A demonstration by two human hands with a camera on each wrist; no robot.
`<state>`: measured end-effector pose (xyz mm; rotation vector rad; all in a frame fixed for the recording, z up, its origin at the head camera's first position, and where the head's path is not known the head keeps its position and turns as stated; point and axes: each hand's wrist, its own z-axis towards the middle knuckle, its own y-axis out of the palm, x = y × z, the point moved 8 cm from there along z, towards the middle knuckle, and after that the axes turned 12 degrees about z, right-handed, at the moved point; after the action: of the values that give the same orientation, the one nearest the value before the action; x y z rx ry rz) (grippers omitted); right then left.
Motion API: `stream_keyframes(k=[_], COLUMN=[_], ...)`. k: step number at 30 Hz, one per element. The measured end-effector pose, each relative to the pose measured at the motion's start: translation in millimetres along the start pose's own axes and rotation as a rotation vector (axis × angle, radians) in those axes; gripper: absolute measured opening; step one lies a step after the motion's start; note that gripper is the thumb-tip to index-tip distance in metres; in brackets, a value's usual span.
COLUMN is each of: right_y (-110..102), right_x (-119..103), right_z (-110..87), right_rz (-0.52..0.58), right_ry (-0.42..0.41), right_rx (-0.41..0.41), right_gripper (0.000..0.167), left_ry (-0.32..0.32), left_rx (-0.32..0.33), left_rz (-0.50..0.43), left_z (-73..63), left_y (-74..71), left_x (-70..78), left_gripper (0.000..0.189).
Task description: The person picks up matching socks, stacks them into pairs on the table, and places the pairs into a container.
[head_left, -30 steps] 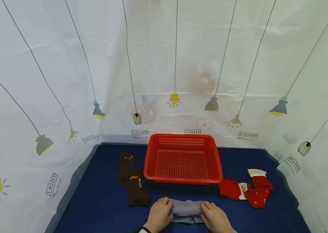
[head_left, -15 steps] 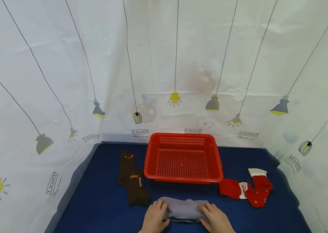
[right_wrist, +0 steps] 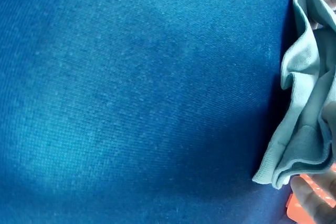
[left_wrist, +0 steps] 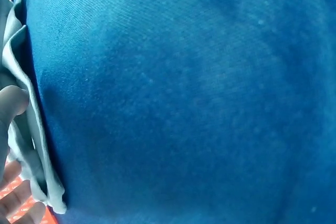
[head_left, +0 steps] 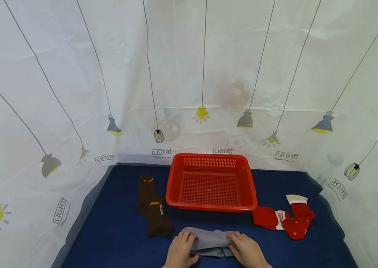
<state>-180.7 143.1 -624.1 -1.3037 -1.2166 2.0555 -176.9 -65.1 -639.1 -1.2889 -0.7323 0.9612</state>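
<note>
A pair of grey socks (head_left: 209, 238) lies folded crosswise at the front middle of the table. My left hand (head_left: 181, 248) grips its left end, fingers over the top and thumb at the near edge. At the right end, my right hand (head_left: 246, 248) holds the cloth with bent fingers. The left wrist view has the thumb (left_wrist: 14, 100) against the grey layers, fingers on the far side. Loose, wavy edges of the socks (right_wrist: 302, 90) face me in the right wrist view. Part of each end is hidden under the hands.
A red plastic basket (head_left: 210, 207) stands behind the grey socks. Brown socks (head_left: 156, 216) lie left of it, one overlapping the other. Red and white socks (head_left: 296, 223) lie to its right. A printed white sheet (head_left: 189, 67) surrounds the dark blue tabletop (head_left: 115, 223).
My left hand has shifted a little left and nearer along the grey socks, its thumb now lower at the near edge. The near layer dropped, then rose slightly. The other socks and basket stay put.
</note>
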Motion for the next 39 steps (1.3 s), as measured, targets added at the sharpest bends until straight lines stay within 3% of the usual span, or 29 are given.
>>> stream_keyframes(k=[3, 12, 21, 29, 39], right_y=[0.3, -0.4, 3.0, 5.1, 0.8], right_x=[1.4, 2.1, 5.9, 8.7, 5.6], right_z=[0.6, -0.1, 0.6, 1.4, 2.5], right_rz=[0.007, -0.011, -0.004, 0.01, 0.016], right_ry=[0.017, 0.038, 0.079, 0.089, 0.029], right_rx=[-0.007, 0.006, -0.009, -0.021, 0.018], right_gripper=[0.027, 0.026, 0.024, 0.022, 0.014], left_ry=[-0.001, 0.014, 0.003, 0.017, 0.01], left_rx=[-0.004, 0.082, 0.018, 0.139, 0.127], left_rz=[-0.009, 0.038, 0.04, 0.117, 0.128], left_z=[0.3, 5.9, 15.2, 19.9, 23.0], left_y=[1.8, 0.0, 3.6, -4.0, -11.0], left_x=[-0.1, -2.7, -3.2, -4.8, -8.7], left_gripper=[0.057, 0.065, 0.047, 0.028, 0.02])
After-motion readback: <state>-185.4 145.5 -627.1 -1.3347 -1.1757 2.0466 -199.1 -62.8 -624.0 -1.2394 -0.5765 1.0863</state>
